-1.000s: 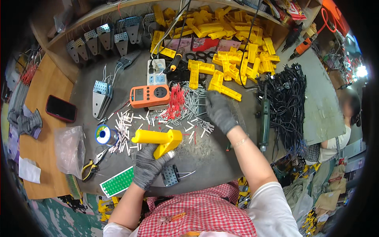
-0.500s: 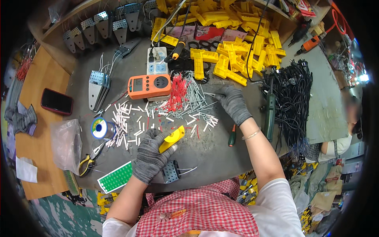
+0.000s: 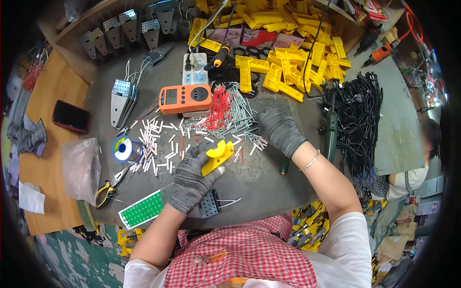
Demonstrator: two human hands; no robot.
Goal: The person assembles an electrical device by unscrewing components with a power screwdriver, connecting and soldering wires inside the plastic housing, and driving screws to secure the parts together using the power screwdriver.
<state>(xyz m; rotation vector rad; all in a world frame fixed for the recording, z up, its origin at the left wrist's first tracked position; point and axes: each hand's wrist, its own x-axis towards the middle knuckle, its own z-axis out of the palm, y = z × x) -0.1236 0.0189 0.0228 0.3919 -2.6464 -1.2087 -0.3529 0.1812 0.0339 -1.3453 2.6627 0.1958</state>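
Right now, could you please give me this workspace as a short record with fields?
Left hand: gripping a yellow part
Right hand: beside the metal rods; fingertip contact and contents unclear
Gloves: grey, both hands
Bench centre: orange meter, red strips
Bench left: spool, pliers, green card
Bench right: black cords
Far side: yellow pile
Wooden board: phone

No words or numbers read clearly. The orange patch (image 3: 219,258) on the near checked apron (image 3: 261,259) carries small, blurred lettering.
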